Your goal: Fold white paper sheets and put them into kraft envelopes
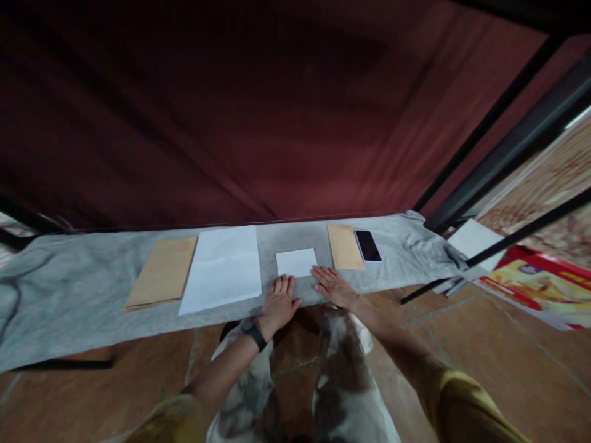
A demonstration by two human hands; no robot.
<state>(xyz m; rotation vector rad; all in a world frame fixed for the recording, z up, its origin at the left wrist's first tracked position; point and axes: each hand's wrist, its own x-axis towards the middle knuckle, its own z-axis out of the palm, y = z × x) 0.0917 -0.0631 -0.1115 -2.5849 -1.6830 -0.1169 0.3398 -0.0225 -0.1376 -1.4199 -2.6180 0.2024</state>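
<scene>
A small white sheet of paper [296, 263], perhaps folded, lies flat on the grey cloth in front of me. My left hand [278, 303] rests palm down at its near left edge, fingers stretched out. At its near right corner my right hand [333, 287] lies flat with the fingers extended. Left of the small paper is a large white sheet of paper [224, 267], slightly creased. Beside that sits a large brown envelope [161, 271], perhaps a stack. To the right lies a smaller brown envelope [345, 247], with a phone [368, 246] next to it.
A grey cloth [92, 271] covers the narrow table. Behind it hangs a dark red curtain [277, 123]. Dark metal bars [489, 123] slant at the right, near a red and yellow box [545, 286]. Below is a tiled floor [148, 369].
</scene>
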